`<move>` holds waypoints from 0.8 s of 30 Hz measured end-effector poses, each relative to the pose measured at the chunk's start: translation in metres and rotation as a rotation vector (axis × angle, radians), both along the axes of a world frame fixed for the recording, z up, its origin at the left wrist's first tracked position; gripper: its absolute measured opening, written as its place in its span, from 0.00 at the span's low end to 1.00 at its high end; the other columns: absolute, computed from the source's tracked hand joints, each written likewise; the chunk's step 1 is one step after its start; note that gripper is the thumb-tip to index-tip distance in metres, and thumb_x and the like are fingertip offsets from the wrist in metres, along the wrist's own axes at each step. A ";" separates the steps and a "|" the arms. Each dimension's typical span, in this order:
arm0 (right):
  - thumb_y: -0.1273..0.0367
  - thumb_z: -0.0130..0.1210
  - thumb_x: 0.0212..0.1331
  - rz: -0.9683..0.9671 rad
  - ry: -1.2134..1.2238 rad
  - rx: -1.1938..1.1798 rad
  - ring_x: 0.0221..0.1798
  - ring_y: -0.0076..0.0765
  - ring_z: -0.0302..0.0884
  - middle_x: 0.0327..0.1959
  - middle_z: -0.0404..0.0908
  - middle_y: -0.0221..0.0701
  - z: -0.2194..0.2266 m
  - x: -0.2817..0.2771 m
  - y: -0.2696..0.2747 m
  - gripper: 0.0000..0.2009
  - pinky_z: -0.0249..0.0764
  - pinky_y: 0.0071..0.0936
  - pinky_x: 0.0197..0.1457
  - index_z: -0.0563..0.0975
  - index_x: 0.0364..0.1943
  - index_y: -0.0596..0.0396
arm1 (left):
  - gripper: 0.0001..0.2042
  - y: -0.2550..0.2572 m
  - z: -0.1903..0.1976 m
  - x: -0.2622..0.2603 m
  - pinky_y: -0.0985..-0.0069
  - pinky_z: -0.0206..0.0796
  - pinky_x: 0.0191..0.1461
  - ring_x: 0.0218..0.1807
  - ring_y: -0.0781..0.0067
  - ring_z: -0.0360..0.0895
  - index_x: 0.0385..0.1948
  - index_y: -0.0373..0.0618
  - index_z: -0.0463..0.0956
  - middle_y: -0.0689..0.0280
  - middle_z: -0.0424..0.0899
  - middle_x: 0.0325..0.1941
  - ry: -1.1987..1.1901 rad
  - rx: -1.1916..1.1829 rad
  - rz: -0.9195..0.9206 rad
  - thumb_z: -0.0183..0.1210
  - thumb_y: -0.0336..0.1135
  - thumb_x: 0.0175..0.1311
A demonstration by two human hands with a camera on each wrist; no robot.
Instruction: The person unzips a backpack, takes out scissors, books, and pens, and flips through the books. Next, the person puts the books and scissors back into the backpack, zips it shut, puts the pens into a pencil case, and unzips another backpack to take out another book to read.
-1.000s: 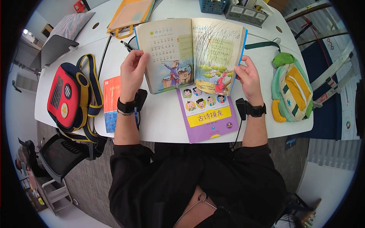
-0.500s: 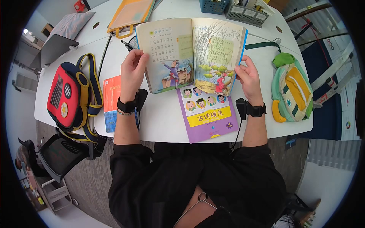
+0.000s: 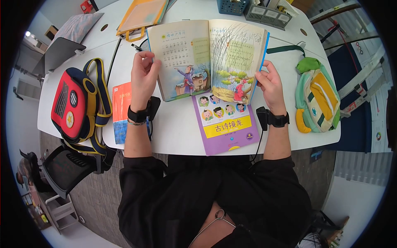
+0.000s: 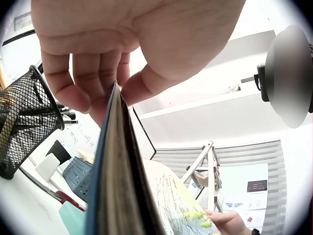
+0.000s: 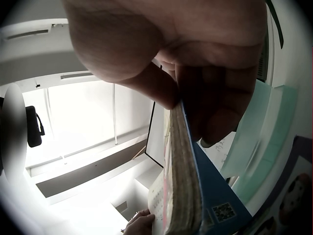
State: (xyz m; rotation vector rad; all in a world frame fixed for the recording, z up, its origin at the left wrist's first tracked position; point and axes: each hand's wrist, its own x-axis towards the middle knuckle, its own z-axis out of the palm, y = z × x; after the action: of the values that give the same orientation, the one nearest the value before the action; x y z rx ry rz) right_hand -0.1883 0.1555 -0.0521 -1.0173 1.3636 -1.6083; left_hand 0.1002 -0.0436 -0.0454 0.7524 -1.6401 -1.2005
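1. Book (image 3: 182,53), open over the purple book's (image 3: 213,144) far end.
2. Left hand (image 3: 144,78) and right hand (image 3: 272,87) pinch its side edges, fingers (image 4: 139,88) curled nearly together.
3. Looks light but floppy; best held by both covers.

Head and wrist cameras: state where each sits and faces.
Head: on the head, facing forward and down at the open book; left grip, right grip, forearms, torso show.
Left wrist: on that wrist, facing along the book's edge; left grip near, right grip far.
Right wrist: on that wrist, facing the other edge; grips reversed.
All share book and grips.
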 end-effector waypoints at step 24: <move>0.71 0.48 0.65 -0.029 -0.018 -0.002 0.37 0.17 0.75 0.37 0.84 0.33 0.004 0.003 0.000 0.11 0.67 0.18 0.42 0.66 0.49 0.53 | 0.07 -0.001 0.000 0.001 0.86 0.59 0.32 0.30 0.88 0.67 0.42 0.38 0.67 0.71 0.76 0.29 -0.020 -0.026 -0.006 0.53 0.26 0.65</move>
State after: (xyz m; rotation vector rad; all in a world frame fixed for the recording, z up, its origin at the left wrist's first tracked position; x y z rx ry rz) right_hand -0.1848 0.1554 -0.0480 -0.9866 1.3703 -1.6368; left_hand 0.1009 -0.0441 -0.0453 0.7466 -1.6723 -1.1771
